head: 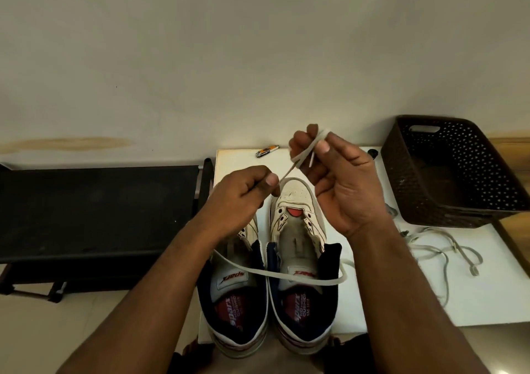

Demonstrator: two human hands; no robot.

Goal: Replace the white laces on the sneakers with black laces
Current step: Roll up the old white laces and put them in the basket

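We see two white sneakers, the left sneaker and the right sneaker, standing side by side on the white tabletop, toes away from us and their eyelets bare. Above them the right hand holds a white lace looped around its curled fingers, while the left hand pinches the same lace between thumb and forefinger, its slack drooping across both shoe tongues. Another white lace lies loose on the tabletop to the right, near a dark woven basket, and a small nail clipper sits by the far edge.
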